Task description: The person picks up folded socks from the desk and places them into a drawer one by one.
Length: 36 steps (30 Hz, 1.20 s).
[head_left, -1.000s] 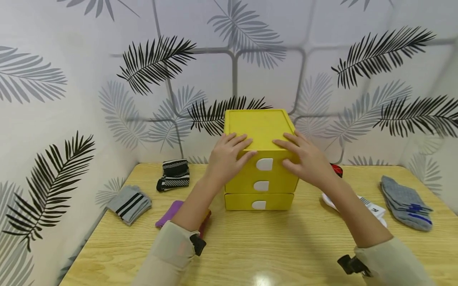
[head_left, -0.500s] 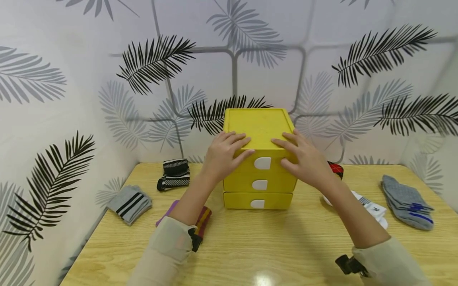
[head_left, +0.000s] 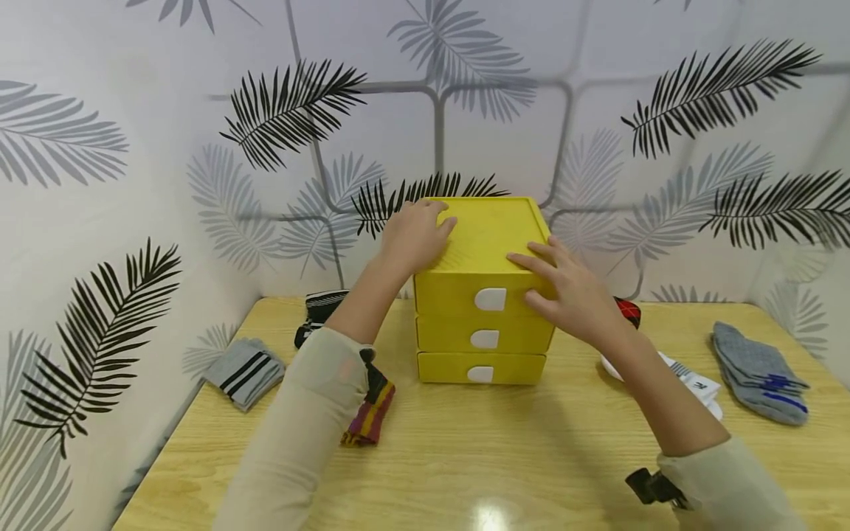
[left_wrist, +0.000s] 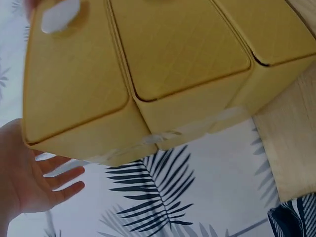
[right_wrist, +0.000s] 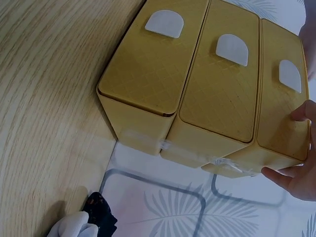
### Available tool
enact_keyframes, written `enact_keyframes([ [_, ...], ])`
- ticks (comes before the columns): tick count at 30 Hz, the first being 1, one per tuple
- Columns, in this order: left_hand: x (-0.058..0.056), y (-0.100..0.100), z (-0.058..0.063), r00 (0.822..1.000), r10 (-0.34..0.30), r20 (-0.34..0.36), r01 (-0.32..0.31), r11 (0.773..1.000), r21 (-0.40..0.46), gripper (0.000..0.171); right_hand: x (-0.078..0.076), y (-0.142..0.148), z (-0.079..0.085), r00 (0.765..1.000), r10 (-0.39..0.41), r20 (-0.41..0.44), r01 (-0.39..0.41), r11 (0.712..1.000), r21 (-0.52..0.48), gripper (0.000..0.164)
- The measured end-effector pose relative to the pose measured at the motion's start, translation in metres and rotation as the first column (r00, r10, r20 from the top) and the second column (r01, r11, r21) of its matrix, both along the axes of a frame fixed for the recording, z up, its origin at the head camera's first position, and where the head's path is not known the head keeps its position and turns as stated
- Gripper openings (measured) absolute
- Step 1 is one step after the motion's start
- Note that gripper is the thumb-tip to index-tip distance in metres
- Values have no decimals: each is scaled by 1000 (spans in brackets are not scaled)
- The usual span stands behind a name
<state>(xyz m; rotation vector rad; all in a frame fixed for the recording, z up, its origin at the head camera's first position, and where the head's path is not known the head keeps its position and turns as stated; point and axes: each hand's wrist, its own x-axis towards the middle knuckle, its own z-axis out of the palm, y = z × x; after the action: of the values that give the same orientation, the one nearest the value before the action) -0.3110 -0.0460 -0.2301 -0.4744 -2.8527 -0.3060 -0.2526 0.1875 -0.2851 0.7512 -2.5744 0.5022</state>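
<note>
A yellow three-drawer box (head_left: 481,240) with white tabs stands in the middle of the table, all its drawers closed. My left hand (head_left: 413,237) lies at the left edge of its top, fingers reaching over the rim. In the left wrist view the fingers (left_wrist: 64,178) are spread along the box's side. My right hand (head_left: 572,296) rests on the front right top corner, two fingers laid over the top and the thumb against the front. In the right wrist view a finger (right_wrist: 276,178) reaches along the side below the top drawer (right_wrist: 284,89).
Folded socks lie around: grey striped socks (head_left: 246,374) at left, black-and-white socks (head_left: 325,304) behind the left arm, maroon-and-yellow socks (head_left: 373,417) beside the left sleeve. At right are white socks (head_left: 693,383), red-and-black socks (head_left: 629,312) and grey-blue socks (head_left: 760,376). A patterned wall stands behind.
My left hand has slid from the front left corner back along the box's left top edge. The left arm now covers the purple part of the socks. The right hand stays put.
</note>
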Motion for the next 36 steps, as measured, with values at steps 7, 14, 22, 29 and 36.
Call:
enact_keyframes([
  [7, -16, 0, -11, 982, 38, 187, -38, 999, -3, 57, -1, 2, -2, 1000, 3, -22, -4, 1000, -27, 45],
  [14, -16, 2, -13, 956, 71, 285, -102, 990, 95, 67, 8, 2, 0, 989, 100, -112, -112, 988, -104, 40],
  [22, -14, 0, -13, 935, 117, 336, -154, 984, 88, 72, 42, -22, -8, 878, 471, 88, -321, 714, -623, 25],
  [29, -11, -1, -12, 936, 110, 335, -154, 982, 107, 71, 43, -37, -17, 306, 844, 441, 259, 371, -892, 57],
  [36, -10, 0, -11, 931, 115, 347, -163, 980, 113, 70, 29, -47, -27, 92, 966, 242, 689, 114, -716, 80],
])
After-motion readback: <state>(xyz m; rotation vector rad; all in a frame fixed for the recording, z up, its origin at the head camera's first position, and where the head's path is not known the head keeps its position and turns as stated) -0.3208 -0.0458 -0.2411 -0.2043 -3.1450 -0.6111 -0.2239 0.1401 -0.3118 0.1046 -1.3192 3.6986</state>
